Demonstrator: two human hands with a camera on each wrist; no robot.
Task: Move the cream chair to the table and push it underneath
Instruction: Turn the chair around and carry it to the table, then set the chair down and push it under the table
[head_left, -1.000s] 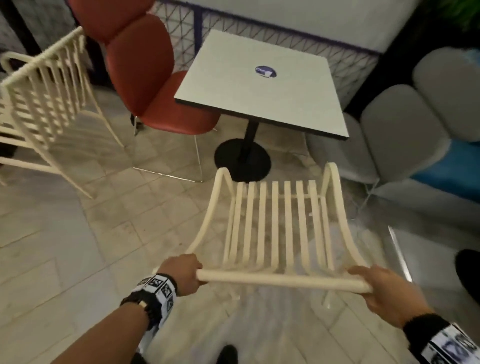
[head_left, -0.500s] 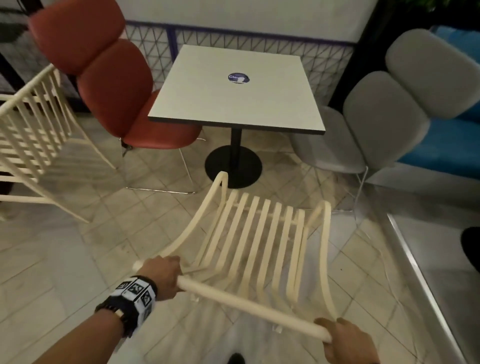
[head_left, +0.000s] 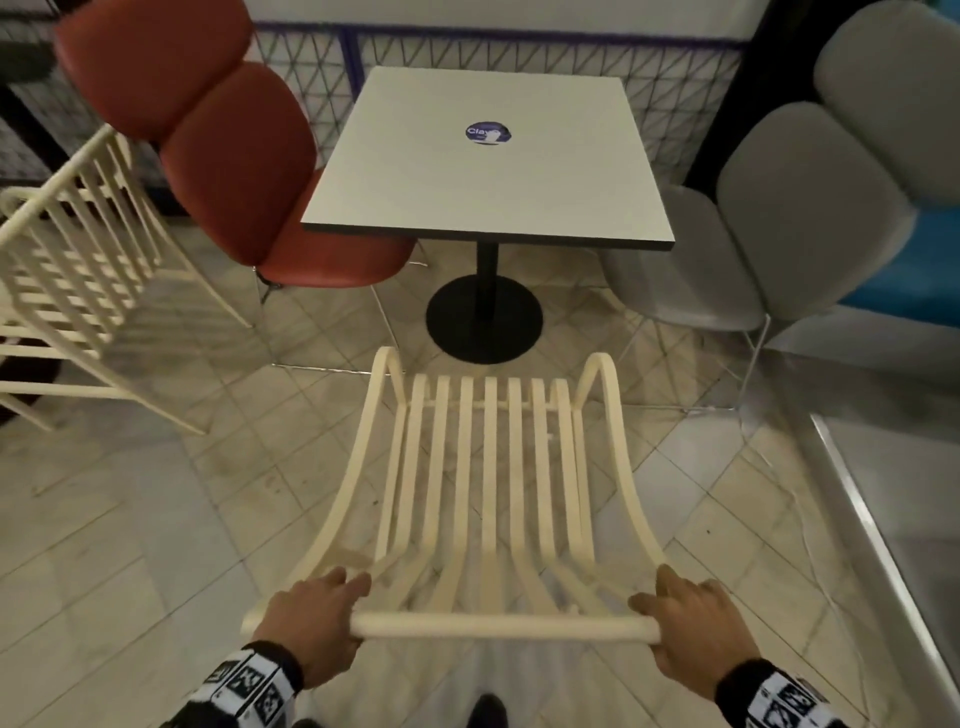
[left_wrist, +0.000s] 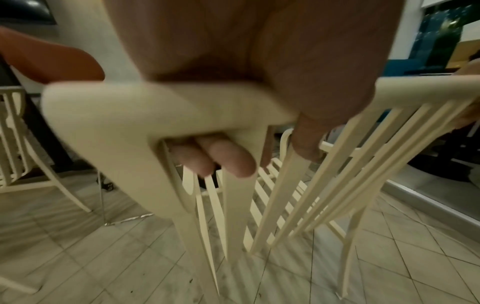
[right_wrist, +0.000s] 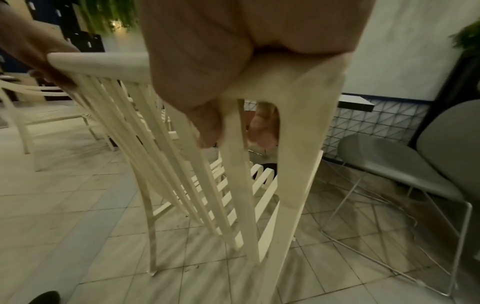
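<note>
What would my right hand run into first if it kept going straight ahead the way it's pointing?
Probably the table edge. The right hand grips the cream chair top rail, pointing toward it; depth is unclear.

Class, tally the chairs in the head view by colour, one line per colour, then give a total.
Cream slatted chairs: 2 (the held cream chair, cream chair at left)
Red padded chair: 1
Grey padded chair: 1
Total: 4

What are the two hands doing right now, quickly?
Left hand: closed, gripping the top rail of the cream chair at its left end.
Right hand: closed, gripping the same rail at its right end.
</note>
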